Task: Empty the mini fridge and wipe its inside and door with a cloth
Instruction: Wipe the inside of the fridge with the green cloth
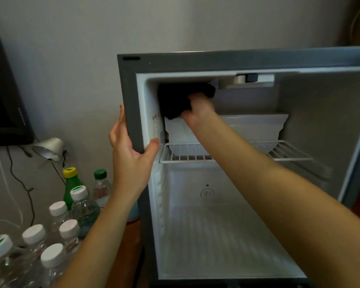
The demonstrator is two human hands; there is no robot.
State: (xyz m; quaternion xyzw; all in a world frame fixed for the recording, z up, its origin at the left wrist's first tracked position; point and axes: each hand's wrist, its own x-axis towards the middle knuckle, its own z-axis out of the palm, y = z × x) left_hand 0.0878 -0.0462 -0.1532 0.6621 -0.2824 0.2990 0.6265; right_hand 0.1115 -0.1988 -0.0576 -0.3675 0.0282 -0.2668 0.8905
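Cloth up in the top corner of the open fridge, other hand bracing the frame.

Nearest, capped bottles (50, 235) crowd the lower left beside the fridge (131, 96). The left hand (131, 154) wraps the fridge's left front edge, fingers outside, thumb on the inner seal. Inside, the bottom is bare; a white tray (256, 127) sits on the wire shelf (287, 152). Further in, the right hand (197, 110) is closed on a dark cloth (175, 100), pressed to the upper left corner.
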